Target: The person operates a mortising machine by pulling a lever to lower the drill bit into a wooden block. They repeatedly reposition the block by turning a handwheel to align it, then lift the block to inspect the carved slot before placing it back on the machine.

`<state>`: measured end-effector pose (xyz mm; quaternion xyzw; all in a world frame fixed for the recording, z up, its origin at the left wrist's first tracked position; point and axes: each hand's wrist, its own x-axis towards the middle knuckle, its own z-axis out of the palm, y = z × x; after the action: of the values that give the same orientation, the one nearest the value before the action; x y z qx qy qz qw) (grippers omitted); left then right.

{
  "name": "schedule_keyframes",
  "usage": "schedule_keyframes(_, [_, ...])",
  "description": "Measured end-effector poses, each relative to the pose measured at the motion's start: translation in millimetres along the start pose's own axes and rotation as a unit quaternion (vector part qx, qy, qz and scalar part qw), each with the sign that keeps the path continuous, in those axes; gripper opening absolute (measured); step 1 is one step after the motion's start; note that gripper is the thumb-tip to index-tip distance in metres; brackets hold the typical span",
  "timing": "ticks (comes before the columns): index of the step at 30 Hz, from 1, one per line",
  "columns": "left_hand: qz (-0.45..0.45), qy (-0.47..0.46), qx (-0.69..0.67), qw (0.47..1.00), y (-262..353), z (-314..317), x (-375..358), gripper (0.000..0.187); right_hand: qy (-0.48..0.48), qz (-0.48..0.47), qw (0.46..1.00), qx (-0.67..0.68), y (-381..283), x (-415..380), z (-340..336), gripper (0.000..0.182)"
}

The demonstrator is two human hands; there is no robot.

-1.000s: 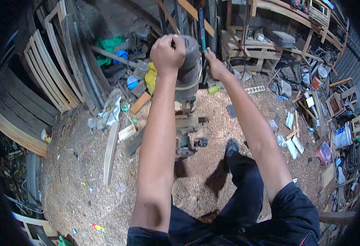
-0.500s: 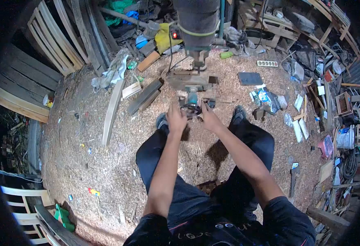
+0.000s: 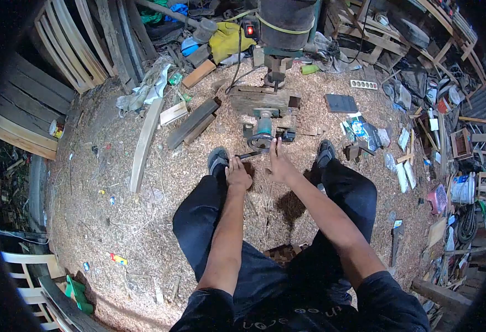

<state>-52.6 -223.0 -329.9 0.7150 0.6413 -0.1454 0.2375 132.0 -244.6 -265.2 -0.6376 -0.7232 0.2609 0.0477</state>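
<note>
Two hands at a handwheel, wood-strewn workshop floor

Left hand [image 3: 238, 176]: centre of the frame, palm down, fingers extended and close together, fingertips at the outer end of a dark handle [image 3: 248, 155]; whether they grip it cannot be told. Right hand [image 3: 279, 163]: open, fingers straight and pointing up the frame, tips by the right edge of the handwheel [image 3: 260, 141]; contact cannot be told.

Handwheel: one, round, dark-rimmed, just above centre of the frame, at the near end of a green metal housing [image 3: 264, 126]. Beyond it, a worn wooden block [image 3: 258, 98], set crosswise. Above that, a dark chuck [image 3: 277, 74] under a large cylindrical body [image 3: 286, 27] with a yellow band, top of the frame. At its left, a switch box [image 3: 249, 30], red light lit.

Left of the housing: dark timber pieces [image 3: 192, 124], side by side; a long pale plank [image 3: 146, 145]; a short pale block [image 3: 174, 113]. Upper left: curved slats [image 3: 71, 47], leaning; nearer the middle, a yellow cloth [image 3: 226, 41].

Right of the housing: a dark slab [image 3: 341, 103], flat; a white power strip [image 3: 363, 84]. Right edge: a pink basket [image 3: 438, 198], tilted; a white bucket [image 3: 463, 189]. Lower left: a green plastic item [image 3: 78, 296]. Floor [image 3: 115, 221]: covered in shavings.
</note>
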Motion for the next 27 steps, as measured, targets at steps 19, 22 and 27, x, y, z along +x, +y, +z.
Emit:
schedule_keyframes(19, [-0.041, -0.082, 0.000, 0.996, -18, 13, 30, 0.111, 0.047, -0.060, 0.997, 0.030, 10, 10, 15, 0.115])
schedule_keyframes(22, [-0.040, -0.081, -0.015, 0.996, -19, 16, 31, 0.111, 0.035, -0.061, 0.996, 0.051, 12, 5, 13, 0.113])
schedule_keyframes(27, [-0.029, -0.052, -0.035, 0.998, -19, 6, 26, 0.103, 0.035, -0.073, 0.996, 0.032, 19, 5, 10, 0.110])
